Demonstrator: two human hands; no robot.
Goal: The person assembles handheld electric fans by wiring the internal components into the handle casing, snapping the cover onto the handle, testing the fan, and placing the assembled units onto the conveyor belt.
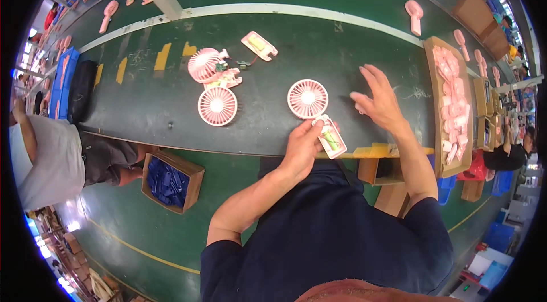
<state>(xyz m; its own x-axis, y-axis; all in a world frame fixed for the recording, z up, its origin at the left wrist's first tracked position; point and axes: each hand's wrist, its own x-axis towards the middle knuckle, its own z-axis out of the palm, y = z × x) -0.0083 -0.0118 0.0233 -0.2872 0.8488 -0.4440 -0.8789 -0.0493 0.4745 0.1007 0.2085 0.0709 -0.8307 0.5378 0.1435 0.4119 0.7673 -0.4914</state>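
Observation:
My left hand grips a pink handheld fan by its handle at the table's near edge. The fan's round slatted head points away from me. Its handle lies uncovered, with a yellow-green part inside the pink shell. To the right, my right hand hovers over the table, fingers apart and holding nothing. Left of the held fan are another pink fan head and a partly opened fan behind it. Thin wires run from that one to a loose pink handle half with a yellowish part in it.
A cardboard box of pink plastic parts stands at the table's right end. Beyond a pale rail, more pink fans lie on a green surface. A carton of dark blue parts sits below left, near another person.

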